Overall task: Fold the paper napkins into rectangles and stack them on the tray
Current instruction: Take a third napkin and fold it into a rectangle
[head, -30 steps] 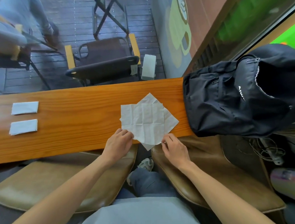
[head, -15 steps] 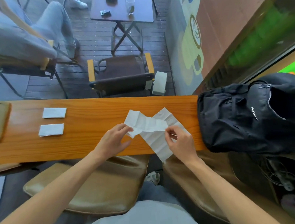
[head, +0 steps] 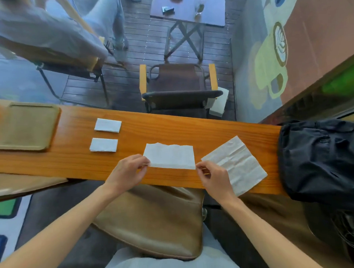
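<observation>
risk: left hand (head: 127, 170) and right hand (head: 214, 177) seemingly pinch half-folded napkin (head: 170, 156) corners, uneven pull skews the crease.

Long orange-brown wooden bench (head: 192, 133) runs left to right. On it, from the left: tan rectangular tray (head: 25, 126); two small folded white paper napkins (head: 107, 125) (head: 103, 144), one behind the other, apart; half-folded white napkin (head: 170, 156) near the front edge; unfolded creased white napkin (head: 235, 164) overhanging that edge; black fabric backpack (head: 315, 158) at the right end.
</observation>
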